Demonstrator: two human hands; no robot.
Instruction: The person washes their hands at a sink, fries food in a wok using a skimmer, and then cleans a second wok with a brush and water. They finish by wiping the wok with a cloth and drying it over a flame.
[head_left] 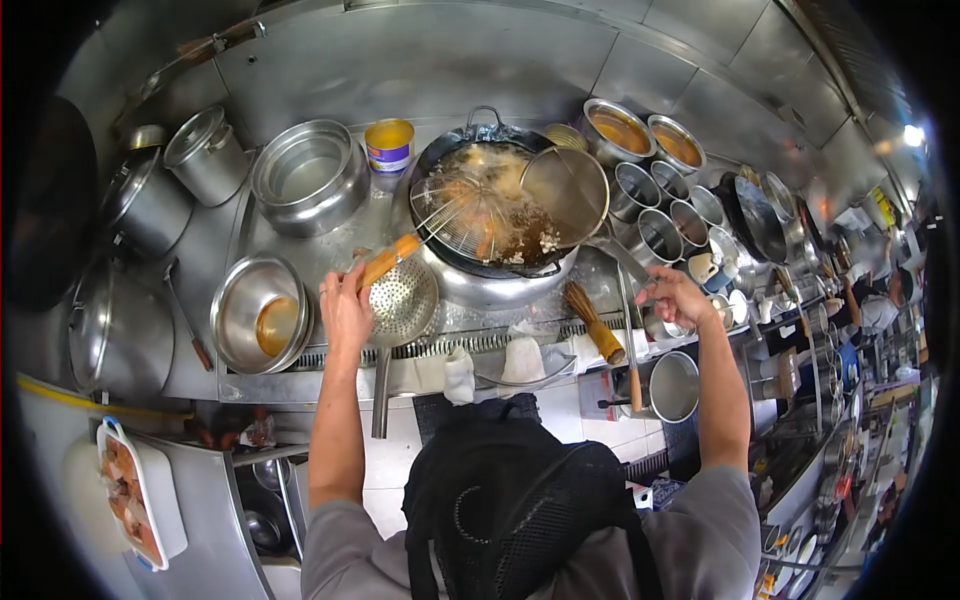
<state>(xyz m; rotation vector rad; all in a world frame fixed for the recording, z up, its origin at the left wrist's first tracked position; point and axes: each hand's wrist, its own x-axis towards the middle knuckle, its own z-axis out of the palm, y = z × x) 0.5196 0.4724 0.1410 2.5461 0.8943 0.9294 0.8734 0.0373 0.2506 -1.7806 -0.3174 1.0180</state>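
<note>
My left hand (pixel 345 303) is closed around the wooden handle of a wire spider strainer (pixel 463 216), whose basket is over the food in a wok (pixel 430 165) of bubbling oil. My right hand (pixel 678 298) is at the metal handle of a round fine-mesh skimmer (pixel 566 197), fingers curled about its end. That skimmer's mesh covers the right side of the wok. Browned pieces and froth show in the oil. Just right of my left hand, a perforated ladle (pixel 404 303) rests on the counter. A bamboo brush (pixel 594 322) lies between my hands, nearer the right.
Metal pots (pixel 310 178) and a yellow-purple can (pixel 389 147) stand left of the wok. A steel bowl (pixel 261 313) holds some liquid. Orange-filled containers (pixel 619 133) and several steel canisters (pixel 660 236) crowd the right. White cloths (pixel 523 360) hang at the front edge. Another person (pixel 880 311) is far right.
</note>
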